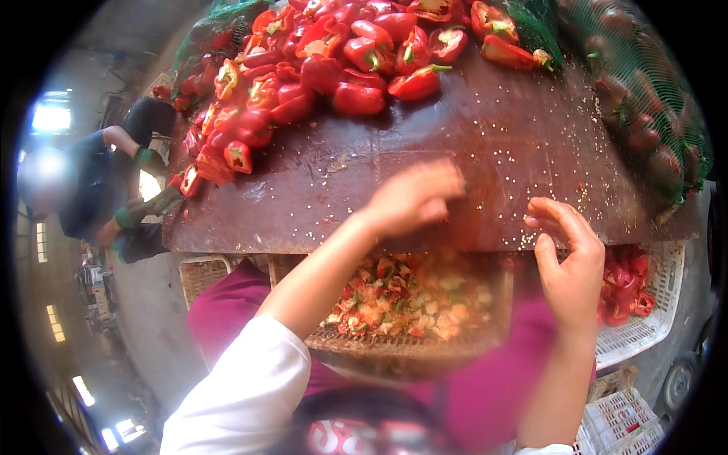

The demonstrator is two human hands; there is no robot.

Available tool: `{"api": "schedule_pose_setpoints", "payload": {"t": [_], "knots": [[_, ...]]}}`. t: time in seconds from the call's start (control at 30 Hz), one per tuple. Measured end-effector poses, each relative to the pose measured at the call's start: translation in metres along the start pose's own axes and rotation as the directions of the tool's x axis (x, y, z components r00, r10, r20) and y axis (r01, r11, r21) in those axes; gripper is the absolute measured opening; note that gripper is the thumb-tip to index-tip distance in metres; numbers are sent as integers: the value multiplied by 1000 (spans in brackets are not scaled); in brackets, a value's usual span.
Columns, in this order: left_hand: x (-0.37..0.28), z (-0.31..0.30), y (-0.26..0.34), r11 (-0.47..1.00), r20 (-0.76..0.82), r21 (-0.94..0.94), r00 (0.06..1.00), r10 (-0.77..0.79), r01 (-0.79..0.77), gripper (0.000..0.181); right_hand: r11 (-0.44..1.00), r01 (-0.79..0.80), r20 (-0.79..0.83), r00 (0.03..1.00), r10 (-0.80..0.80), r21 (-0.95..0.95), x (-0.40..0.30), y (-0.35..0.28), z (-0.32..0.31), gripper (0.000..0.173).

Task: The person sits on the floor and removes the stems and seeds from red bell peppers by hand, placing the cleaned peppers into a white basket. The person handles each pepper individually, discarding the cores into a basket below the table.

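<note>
My left hand (418, 196) is blurred above the middle of the dark red tabletop (364, 187); whether its fingers hold something cannot be told. Near the table's front edge, to the right, my right hand (569, 244) has its thumb and fingers apart, with nothing seen between them. Halved red bell peppers (358, 99) lie heaped at the far side and far left of the table. Pale seeds (506, 162) are scattered on the surface around both hands. Below the front edge, a crate (409, 347) between my knees holds pepper cores and scraps (398, 307).
Green mesh sacks of peppers (648, 114) lie at the right edge and far side. A white plastic crate (665, 301) with red pepper pieces (623, 284) stands low on the right. Another person (96, 182) is at the left, beyond the table. Stacked crates (620, 421) sit at lower right.
</note>
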State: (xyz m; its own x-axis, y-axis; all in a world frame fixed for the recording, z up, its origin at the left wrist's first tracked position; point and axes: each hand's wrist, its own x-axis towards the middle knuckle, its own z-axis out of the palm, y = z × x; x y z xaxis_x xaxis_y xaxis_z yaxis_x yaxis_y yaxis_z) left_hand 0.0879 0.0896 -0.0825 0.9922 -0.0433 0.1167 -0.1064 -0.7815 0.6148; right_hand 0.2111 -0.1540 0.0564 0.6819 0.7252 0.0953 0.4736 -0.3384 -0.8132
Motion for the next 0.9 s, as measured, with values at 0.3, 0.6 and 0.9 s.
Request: {"api": "schedule_pose_setpoints", "payload": {"t": [0.3,0.6,0.9], "knots": [[-94,-31,106,948,800,8,567,-197,318,21,974,-86,-21,996,92,209,-19,-14,-10,30],[31,-114,-40,590,-585,91,523,-620,802,77,999,42,220,975,-42,6,-15,-11,26,30],[13,-66,-59,736,-725,-158,429,-539,658,37,961,-119,316,948,35,248,-8,-15,67,38]]}}
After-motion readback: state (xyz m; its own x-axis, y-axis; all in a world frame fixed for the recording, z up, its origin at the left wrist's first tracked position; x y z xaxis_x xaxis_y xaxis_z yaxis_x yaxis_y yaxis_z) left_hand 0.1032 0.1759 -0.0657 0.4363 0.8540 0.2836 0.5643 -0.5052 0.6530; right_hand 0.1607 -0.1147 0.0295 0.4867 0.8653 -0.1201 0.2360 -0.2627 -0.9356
